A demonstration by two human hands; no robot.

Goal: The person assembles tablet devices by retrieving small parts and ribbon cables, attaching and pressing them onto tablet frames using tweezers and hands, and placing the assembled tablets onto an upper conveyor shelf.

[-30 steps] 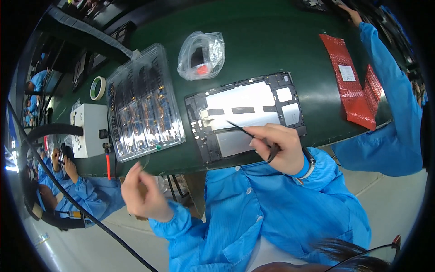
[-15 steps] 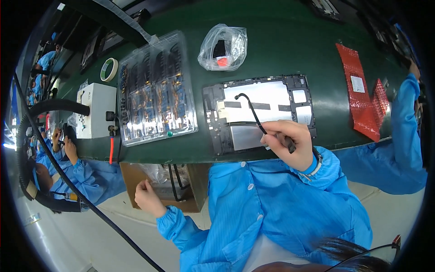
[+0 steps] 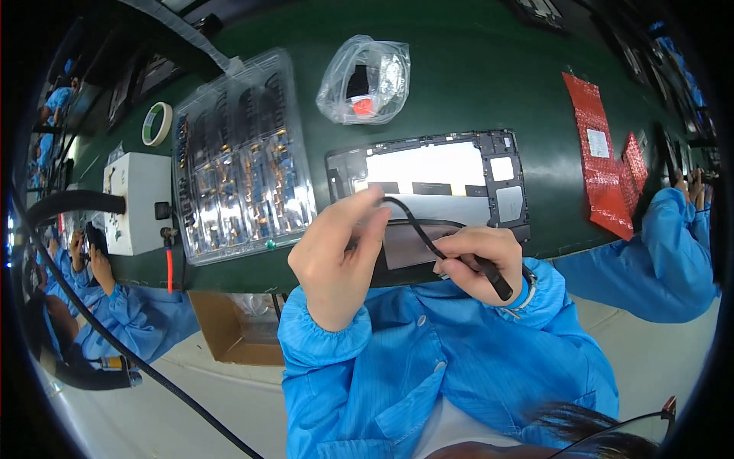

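Note:
My right hand (image 3: 480, 264) is closed round a thin black cable (image 3: 417, 224), whose thick dark end sticks out below the fingers. Thumb and forefinger of my left hand (image 3: 336, 249) meet at the cable's curved far end, which they partly hide. Both hands are over the near edge of an opened tablet housing (image 3: 508, 200) lying on the bench. The housing has a black frame with silver panels and dark strips, and my left hand covers its lower left corner.
A clear tray (image 3: 245, 164) of small circuit parts lies left, beside a white box (image 3: 139, 200) with a black hose. Behind are a clear plastic bag (image 3: 365, 80) and a tape roll (image 3: 157, 124). Red bubble wrap (image 3: 598, 172) lies right; a cardboard box (image 3: 222, 329) stands below the bench edge.
My left hand has risen from the cardboard box to the cable's curved end and closed on it. My right hand still holds the cable, slightly lower and further left.

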